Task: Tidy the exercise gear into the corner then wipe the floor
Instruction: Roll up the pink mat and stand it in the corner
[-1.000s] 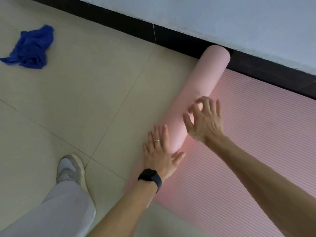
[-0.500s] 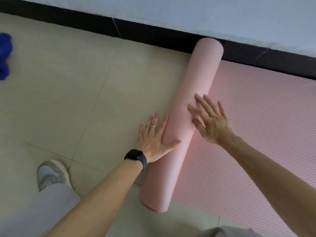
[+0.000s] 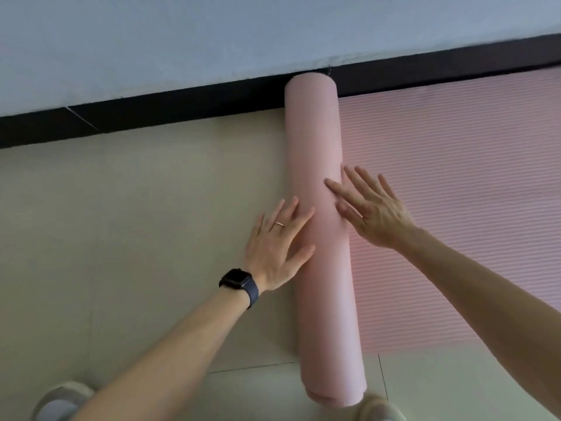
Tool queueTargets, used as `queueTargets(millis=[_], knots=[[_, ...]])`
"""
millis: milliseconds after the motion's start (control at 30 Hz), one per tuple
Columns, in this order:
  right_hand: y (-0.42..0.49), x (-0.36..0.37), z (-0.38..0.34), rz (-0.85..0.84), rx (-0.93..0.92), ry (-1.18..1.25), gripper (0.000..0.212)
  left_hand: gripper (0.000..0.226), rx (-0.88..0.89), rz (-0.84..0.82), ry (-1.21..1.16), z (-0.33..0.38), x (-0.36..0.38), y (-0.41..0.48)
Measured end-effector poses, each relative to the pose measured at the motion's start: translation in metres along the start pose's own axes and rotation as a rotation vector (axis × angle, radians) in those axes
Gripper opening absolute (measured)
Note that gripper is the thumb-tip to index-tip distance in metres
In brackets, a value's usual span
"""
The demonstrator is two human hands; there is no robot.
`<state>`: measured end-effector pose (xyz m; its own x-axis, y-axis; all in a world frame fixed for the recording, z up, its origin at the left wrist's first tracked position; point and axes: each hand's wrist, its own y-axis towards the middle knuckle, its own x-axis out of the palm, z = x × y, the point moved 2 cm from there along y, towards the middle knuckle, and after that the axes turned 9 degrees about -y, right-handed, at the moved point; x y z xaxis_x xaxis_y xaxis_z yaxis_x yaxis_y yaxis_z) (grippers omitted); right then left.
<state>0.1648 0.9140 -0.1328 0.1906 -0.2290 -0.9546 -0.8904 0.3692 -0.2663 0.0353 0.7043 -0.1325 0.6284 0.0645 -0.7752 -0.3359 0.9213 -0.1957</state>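
Both hands flat on the half-rolled pink mat

Left hand (image 3: pixel 277 244) and right hand (image 3: pixel 372 212), fingers straight, press the roll (image 3: pixel 321 253) between them; unrolled mat (image 3: pixel 455 208) lies beyond the right hand.

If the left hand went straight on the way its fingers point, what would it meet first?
The left hand would meet the rolled pink mat at once; its fingers seem to touch its side.

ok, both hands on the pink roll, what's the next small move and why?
Probably push the roll a turn rightward over the flat mat. The left hand and right hand both touch it with open fingers, and a wide stretch of mat is not yet rolled.
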Motion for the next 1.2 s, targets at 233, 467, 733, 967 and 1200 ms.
queueTargets(millis=[233,467,733,967,1200], knots=[[-0.111,0.022,0.004,0.347,0.568,0.376,0.046,0.055,0.172,0.059,0.125,0.082,0.062,0.065],[-0.209,0.028,-0.064,-0.100,0.689,0.419,0.114,0.057,-0.027,-0.093,0.496,0.184,0.108,0.114],[-0.230,0.029,0.006,-0.134,0.538,0.405,0.119,0.047,0.426,-0.021,0.169,0.174,0.092,0.109],[-0.237,0.038,0.013,-0.126,0.508,0.515,0.115,0.058,0.587,-0.093,0.352,0.138,0.083,0.088],[-0.256,0.042,-0.030,0.233,0.858,0.202,0.097,0.057,0.449,-0.138,0.543,0.208,0.116,0.124]])
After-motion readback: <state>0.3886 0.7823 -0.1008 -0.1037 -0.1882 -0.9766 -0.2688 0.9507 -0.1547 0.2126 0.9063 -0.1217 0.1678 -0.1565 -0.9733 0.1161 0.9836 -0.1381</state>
